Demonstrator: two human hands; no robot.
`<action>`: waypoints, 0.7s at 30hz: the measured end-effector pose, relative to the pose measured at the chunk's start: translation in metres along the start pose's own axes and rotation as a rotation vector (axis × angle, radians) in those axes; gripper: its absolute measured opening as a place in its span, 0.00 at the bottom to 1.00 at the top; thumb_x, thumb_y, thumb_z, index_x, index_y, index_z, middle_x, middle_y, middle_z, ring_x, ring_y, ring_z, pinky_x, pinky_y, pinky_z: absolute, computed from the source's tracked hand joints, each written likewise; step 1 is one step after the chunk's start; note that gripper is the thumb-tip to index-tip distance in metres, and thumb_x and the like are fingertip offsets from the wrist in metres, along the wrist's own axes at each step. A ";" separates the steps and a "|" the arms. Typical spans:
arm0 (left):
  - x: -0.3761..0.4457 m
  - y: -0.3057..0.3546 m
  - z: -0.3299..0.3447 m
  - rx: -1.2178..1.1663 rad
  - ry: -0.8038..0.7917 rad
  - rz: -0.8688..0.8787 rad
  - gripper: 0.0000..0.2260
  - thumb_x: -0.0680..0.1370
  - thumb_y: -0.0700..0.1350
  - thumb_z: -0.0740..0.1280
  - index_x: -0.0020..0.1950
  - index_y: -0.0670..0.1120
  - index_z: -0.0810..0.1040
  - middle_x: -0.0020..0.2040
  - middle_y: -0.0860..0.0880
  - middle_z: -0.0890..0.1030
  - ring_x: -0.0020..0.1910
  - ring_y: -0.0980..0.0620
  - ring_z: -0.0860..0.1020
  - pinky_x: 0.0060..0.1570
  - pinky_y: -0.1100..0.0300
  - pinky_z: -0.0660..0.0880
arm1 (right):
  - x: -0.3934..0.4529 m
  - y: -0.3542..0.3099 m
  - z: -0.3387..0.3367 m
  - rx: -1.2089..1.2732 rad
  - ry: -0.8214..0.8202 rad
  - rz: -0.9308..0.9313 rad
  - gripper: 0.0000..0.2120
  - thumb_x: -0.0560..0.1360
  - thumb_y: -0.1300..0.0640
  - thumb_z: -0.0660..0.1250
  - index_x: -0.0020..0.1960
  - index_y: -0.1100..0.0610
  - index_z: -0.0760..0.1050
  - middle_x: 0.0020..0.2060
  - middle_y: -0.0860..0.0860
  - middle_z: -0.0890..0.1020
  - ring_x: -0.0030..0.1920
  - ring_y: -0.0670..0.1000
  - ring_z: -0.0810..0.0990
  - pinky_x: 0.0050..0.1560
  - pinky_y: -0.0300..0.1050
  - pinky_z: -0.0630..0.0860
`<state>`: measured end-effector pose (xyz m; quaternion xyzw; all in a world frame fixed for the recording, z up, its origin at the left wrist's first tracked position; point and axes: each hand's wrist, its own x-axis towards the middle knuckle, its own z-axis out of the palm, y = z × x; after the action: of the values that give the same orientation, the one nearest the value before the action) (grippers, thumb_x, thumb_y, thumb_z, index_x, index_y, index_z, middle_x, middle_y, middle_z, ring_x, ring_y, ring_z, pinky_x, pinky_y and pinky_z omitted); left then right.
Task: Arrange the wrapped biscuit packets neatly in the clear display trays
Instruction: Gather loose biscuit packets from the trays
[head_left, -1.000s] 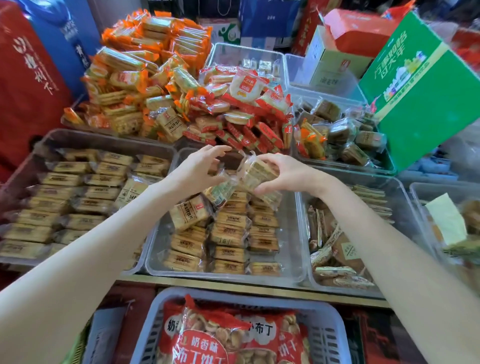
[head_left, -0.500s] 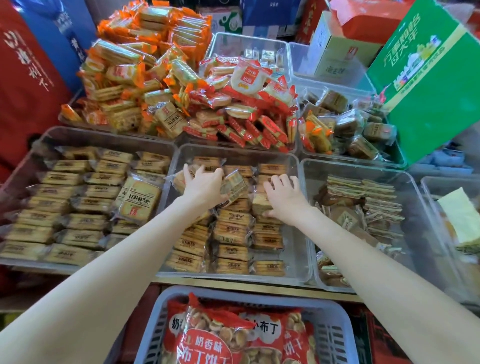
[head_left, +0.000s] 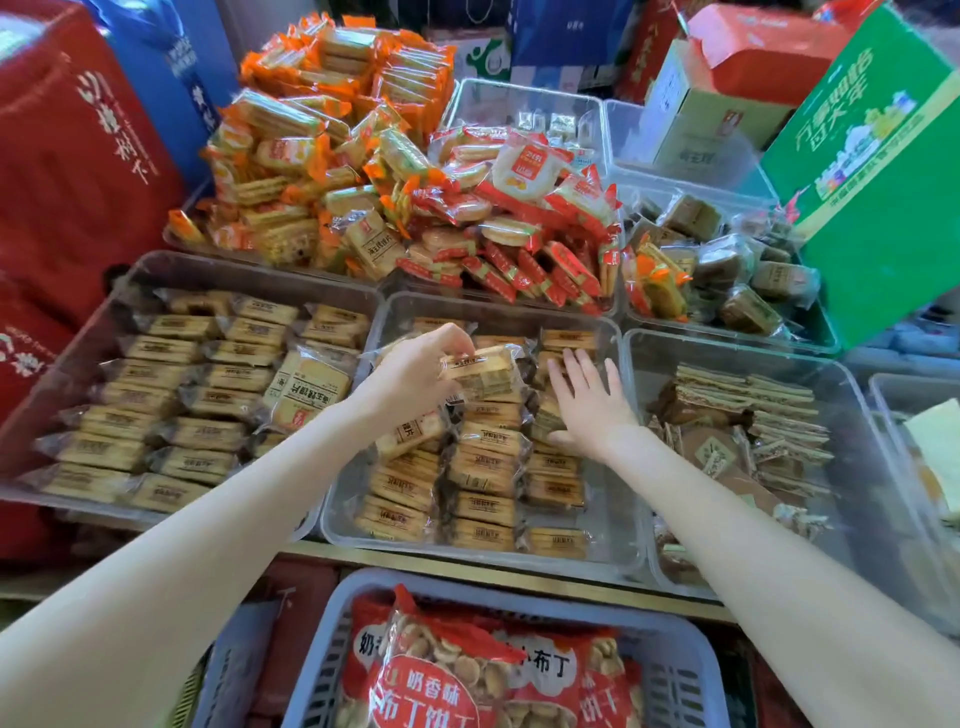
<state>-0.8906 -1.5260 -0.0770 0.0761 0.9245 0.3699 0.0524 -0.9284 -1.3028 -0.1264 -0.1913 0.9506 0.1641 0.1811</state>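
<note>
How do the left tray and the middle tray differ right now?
The left tray has packets filling it almost wall to wall; the middle tray has bare floor along its right side. One large packet lies askew on the left tray's rows, while the middle tray has the left hand gripping a packet over it and the right hand flat on its packets. Both are clear and hold tan packets.

display shelf (head_left: 467, 569), clear trays (head_left: 613, 551) side by side

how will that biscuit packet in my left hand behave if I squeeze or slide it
The biscuit packet in your left hand probably stays stiff, since stacked biscuits fill it. Its glossy clear wrap looks slippery. The biscuits could crack if squeezed hard.
</note>
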 end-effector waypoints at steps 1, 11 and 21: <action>-0.003 -0.003 -0.003 -0.043 0.024 -0.022 0.15 0.73 0.35 0.69 0.59 0.43 0.73 0.55 0.48 0.78 0.45 0.53 0.75 0.46 0.62 0.71 | -0.002 0.001 -0.012 0.122 0.007 -0.031 0.48 0.75 0.37 0.61 0.77 0.60 0.36 0.76 0.59 0.40 0.76 0.57 0.36 0.73 0.57 0.37; -0.004 -0.012 -0.031 -0.161 0.130 -0.159 0.11 0.76 0.40 0.67 0.58 0.47 0.76 0.57 0.51 0.77 0.57 0.54 0.76 0.50 0.67 0.72 | 0.013 -0.044 -0.105 0.355 0.224 -0.315 0.15 0.74 0.61 0.68 0.59 0.58 0.71 0.54 0.53 0.77 0.56 0.54 0.75 0.56 0.48 0.71; -0.048 -0.081 -0.070 0.026 -0.020 -0.753 0.32 0.77 0.50 0.67 0.74 0.39 0.57 0.72 0.41 0.66 0.68 0.44 0.68 0.61 0.54 0.68 | 0.071 -0.103 -0.143 0.211 -0.270 -0.507 0.20 0.74 0.54 0.69 0.63 0.56 0.69 0.68 0.54 0.69 0.66 0.55 0.70 0.64 0.52 0.69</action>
<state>-0.8626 -1.6402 -0.0804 -0.2649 0.8917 0.3124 0.1926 -0.9864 -1.4687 -0.0549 -0.3791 0.8516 0.0381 0.3600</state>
